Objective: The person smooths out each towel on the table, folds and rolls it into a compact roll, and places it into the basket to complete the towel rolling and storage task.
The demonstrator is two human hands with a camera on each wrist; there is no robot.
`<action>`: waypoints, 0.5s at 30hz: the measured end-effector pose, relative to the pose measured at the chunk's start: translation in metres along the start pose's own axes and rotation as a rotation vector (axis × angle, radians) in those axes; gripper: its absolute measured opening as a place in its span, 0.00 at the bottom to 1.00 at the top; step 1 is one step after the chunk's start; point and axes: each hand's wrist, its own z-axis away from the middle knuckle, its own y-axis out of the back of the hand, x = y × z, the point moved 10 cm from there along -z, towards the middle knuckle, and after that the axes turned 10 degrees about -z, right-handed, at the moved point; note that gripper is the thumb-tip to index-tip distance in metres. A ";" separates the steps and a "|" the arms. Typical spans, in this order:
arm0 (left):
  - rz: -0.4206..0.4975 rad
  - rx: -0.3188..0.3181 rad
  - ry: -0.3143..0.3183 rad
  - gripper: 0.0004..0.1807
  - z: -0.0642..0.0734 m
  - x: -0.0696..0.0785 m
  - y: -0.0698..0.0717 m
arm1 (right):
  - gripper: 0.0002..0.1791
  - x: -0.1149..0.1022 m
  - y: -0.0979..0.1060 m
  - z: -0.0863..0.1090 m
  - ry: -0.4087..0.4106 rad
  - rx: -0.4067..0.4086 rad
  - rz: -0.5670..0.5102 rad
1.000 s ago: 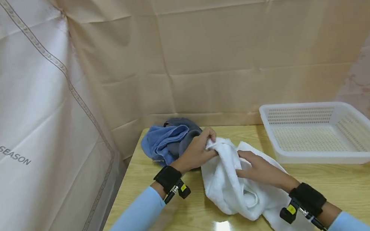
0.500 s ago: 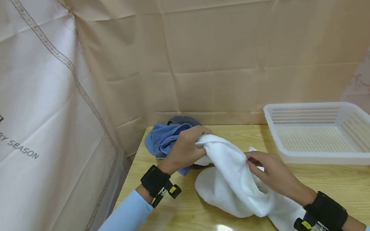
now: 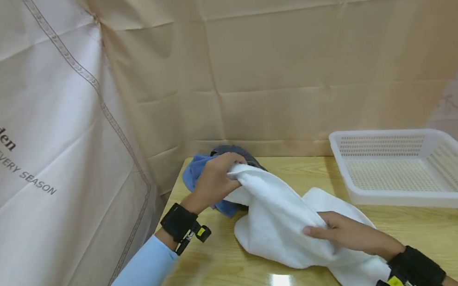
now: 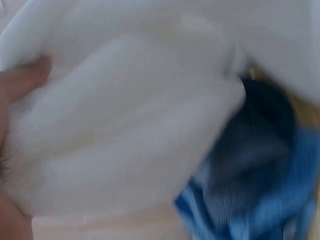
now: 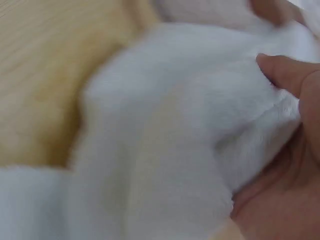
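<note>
A white towel (image 3: 279,221) hangs in loose folds between my two hands, its lower part lying on the wooden table. My left hand (image 3: 215,180) grips its upper left end, raised in front of the dark and blue cloths. In the left wrist view the thumb lies over the white towel (image 4: 130,115), blurred by motion. My right hand (image 3: 345,232) holds the towel's middle right, thumb on top and the other fingers hidden under the fabric. The right wrist view shows the right hand (image 5: 295,145) with a fold of the towel (image 5: 165,130) between thumb and palm.
Behind my left hand, a blue cloth (image 3: 193,171) and a dark grey cloth (image 3: 240,152) are heaped at the table's back left corner. A white perforated plastic basket (image 3: 410,196) stands at the back right. Beige sheeting (image 3: 267,64) hangs behind the table (image 3: 209,275).
My left hand has drawn the towel's end leftward, over the blue cloth. My right hand has shifted right and toward me, and the towel between them is stretched out longer.
</note>
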 end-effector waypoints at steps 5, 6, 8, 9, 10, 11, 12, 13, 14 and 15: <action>-0.176 -0.278 -0.037 0.13 0.034 -0.030 -0.005 | 0.11 -0.021 0.045 0.037 0.009 0.040 0.111; -0.184 -0.335 -0.038 0.14 0.042 -0.036 -0.006 | 0.10 -0.025 0.053 0.046 0.009 0.037 0.167; -0.145 -0.428 -0.022 0.15 0.058 -0.047 -0.005 | 0.09 -0.032 0.065 0.061 0.031 0.003 0.270; -0.110 -0.461 -0.001 0.15 0.065 -0.051 -0.004 | 0.09 -0.035 0.069 0.069 0.046 -0.016 0.315; -0.064 -0.482 0.024 0.14 0.071 -0.055 -0.001 | 0.09 -0.036 0.073 0.077 0.065 -0.033 0.347; 0.004 -0.503 0.061 0.12 0.076 -0.058 0.002 | 0.10 -0.037 0.076 0.084 0.076 -0.054 0.359; 0.076 -0.518 0.100 0.10 0.079 -0.060 0.006 | 0.11 -0.037 0.078 0.091 0.104 -0.074 0.369; 0.153 -0.536 0.141 0.08 0.082 -0.062 0.011 | 0.14 -0.038 0.080 0.098 0.135 -0.095 0.380; 0.220 -0.555 0.177 0.08 0.084 -0.063 0.016 | 0.16 -0.037 0.083 0.105 0.159 -0.116 0.370; 0.277 -0.568 0.205 0.07 0.086 -0.064 0.021 | 0.19 -0.036 0.085 0.112 0.178 -0.145 0.334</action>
